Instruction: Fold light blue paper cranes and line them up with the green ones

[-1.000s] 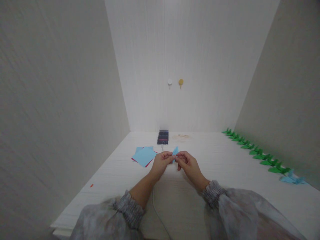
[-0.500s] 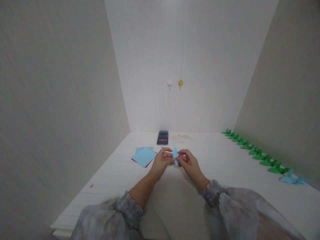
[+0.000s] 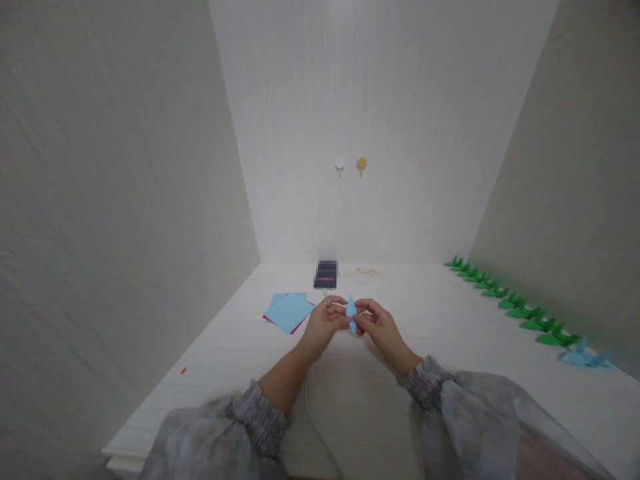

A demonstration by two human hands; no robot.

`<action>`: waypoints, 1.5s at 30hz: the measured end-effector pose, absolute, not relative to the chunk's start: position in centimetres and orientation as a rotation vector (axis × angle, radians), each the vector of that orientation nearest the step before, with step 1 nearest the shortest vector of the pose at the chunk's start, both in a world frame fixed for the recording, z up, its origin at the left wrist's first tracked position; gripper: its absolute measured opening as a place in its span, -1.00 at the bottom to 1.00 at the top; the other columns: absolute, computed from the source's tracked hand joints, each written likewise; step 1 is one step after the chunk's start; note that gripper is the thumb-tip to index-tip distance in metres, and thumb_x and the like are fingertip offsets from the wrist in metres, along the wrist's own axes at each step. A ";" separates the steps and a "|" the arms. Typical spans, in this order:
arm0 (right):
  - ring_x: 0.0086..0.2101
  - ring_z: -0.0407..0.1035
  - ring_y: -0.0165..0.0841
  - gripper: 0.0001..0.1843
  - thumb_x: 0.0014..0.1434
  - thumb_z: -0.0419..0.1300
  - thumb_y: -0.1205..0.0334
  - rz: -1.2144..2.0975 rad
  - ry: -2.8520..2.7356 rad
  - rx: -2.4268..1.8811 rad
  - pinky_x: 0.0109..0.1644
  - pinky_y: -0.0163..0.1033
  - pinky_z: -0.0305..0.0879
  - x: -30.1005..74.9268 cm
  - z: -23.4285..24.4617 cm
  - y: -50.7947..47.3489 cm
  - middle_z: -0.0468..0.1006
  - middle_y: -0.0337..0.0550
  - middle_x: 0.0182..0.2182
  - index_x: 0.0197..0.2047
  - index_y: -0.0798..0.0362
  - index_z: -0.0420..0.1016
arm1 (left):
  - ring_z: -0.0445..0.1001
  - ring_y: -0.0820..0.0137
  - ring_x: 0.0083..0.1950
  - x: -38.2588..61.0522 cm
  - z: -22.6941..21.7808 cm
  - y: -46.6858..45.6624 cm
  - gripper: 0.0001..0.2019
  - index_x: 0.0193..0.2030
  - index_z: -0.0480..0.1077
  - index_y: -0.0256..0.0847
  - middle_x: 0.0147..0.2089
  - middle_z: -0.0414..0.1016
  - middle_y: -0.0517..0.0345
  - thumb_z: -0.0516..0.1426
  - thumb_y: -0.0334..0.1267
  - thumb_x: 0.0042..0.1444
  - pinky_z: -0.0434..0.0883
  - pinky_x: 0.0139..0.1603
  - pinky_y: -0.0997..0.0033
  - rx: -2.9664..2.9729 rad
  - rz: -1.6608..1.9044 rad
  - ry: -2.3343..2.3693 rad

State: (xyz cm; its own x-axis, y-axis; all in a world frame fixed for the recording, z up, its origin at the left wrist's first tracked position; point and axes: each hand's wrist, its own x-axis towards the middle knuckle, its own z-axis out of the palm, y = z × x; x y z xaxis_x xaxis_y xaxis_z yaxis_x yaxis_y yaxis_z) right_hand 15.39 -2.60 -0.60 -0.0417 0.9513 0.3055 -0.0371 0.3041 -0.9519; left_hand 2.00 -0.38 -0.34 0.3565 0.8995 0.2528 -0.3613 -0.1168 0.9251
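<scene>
A small piece of folded light-blue paper (image 3: 351, 309) stands narrow and upright between my two hands, above the white table. My left hand (image 3: 326, 325) pinches it from the left with thumb and fingers; a ring shows on one finger. From the right, my right hand (image 3: 379, 325) grips the same paper near its lower part, thumb in front. The fingers cover part of the folds. Left of my left hand lies a loose stack of square paper sheets (image 3: 289, 313), light blue on top with red edges showing beneath.
A phone (image 3: 326, 275) lies near the back wall, with a pale cable (image 3: 315, 427) running toward me. Along the right wall stands a row of green folded-paper figures (image 3: 520, 311), ending in a light-blue one (image 3: 584, 357). An orange scrap (image 3: 183, 371) lies at left. Two hooks (image 3: 361, 164) hang on the wall.
Almost nothing differs. Both hands keep hold of the folded paper in the same place, with only a tiny shift of the fingers and of the view.
</scene>
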 end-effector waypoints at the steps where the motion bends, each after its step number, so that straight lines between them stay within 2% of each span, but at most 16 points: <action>1: -0.67 0.20 -0.53 -0.82 -0.12 0.11 0.26 1.032 -1.362 -0.945 -0.57 -0.38 0.14 15.4 -0.6 -2.6 0.33 -0.34 -0.61 -0.37 0.08 0.24 | 0.37 0.52 -0.49 2.0 -0.4 -0.3 -0.62 -0.30 0.24 -0.27 -0.50 0.36 0.24 0.23 -0.35 -0.34 0.32 -0.41 0.48 1.258 1.177 0.568; 6: -0.67 0.21 -0.50 -0.87 -0.09 0.09 0.24 1.054 -1.390 -0.942 -0.53 -0.37 0.14 15.5 -0.5 -2.8 0.31 -0.37 -0.75 -0.41 0.09 0.27 | 0.36 0.52 -0.48 1.9 -0.6 -0.3 -0.61 -0.28 0.24 -0.26 -0.50 0.35 0.25 0.23 -0.36 -0.33 0.32 -0.39 0.47 1.270 1.179 0.605; 12: -0.65 0.23 -0.49 -0.83 -0.08 0.11 0.18 1.049 -1.374 -0.923 -0.49 -0.35 0.14 15.5 -0.2 -3.1 0.36 -0.35 -0.72 -0.40 0.08 0.29 | 0.33 0.55 -0.47 1.9 -0.2 -0.7 -0.72 -0.37 0.31 -0.29 -0.50 0.34 0.25 0.22 -0.35 -0.32 0.29 -0.39 0.52 1.255 1.204 0.642; 17: -0.62 0.26 -0.44 -0.79 -0.11 0.14 0.14 1.072 -1.340 -0.907 -0.41 -0.29 0.17 15.5 -0.6 -2.9 0.38 -0.31 -0.71 -0.40 0.08 0.32 | 0.32 0.54 -0.53 1.7 -0.2 -0.6 -0.79 -0.47 0.35 -0.30 -0.56 0.37 0.24 0.23 -0.32 -0.33 0.26 -0.44 0.52 1.232 1.192 0.711; 25: -0.60 0.27 -0.46 -0.87 -0.11 0.12 0.24 1.147 -1.348 -0.814 -0.42 -0.31 0.18 15.7 -0.8 -2.8 0.40 -0.29 -0.68 -0.42 0.09 0.34 | 0.33 0.54 -0.56 1.7 -0.2 -0.6 -0.88 -0.54 0.36 -0.30 -0.59 0.41 0.24 0.20 -0.36 -0.31 0.29 -0.44 0.52 1.236 1.168 0.727; 31: -0.61 0.27 -0.46 -0.90 -0.14 0.11 0.29 1.138 -1.317 -0.818 -0.41 -0.31 0.20 15.8 -0.9 -2.8 0.39 -0.32 -0.69 -0.45 0.08 0.36 | 0.33 0.54 -0.55 1.6 -0.3 -0.7 -0.85 -0.50 0.36 -0.30 -0.59 0.38 0.24 0.20 -0.35 -0.30 0.30 -0.41 0.50 1.234 1.163 0.689; 38: -0.61 0.28 -0.48 -0.94 -0.17 0.15 0.28 1.114 -1.299 -0.766 -0.47 -0.31 0.22 15.7 -0.9 -2.8 0.40 -0.29 -0.52 -0.51 0.07 0.35 | 0.38 0.47 -0.44 1.5 -0.1 -0.9 -0.83 -0.50 0.37 -0.33 -0.50 0.42 0.15 0.18 -0.26 -0.25 0.33 -0.31 0.42 1.214 1.126 0.666; 45: -0.58 0.25 -0.47 -0.85 -0.07 0.12 0.18 1.061 -1.377 -0.853 -0.41 -0.30 0.22 15.5 -0.2 -3.3 0.34 -0.31 -0.65 -0.46 0.09 0.30 | 0.35 0.50 -0.54 1.5 -0.1 -0.8 -0.77 -0.49 0.35 -0.30 -0.58 0.40 0.20 0.23 -0.26 -0.33 0.29 -0.44 0.50 1.309 1.154 0.777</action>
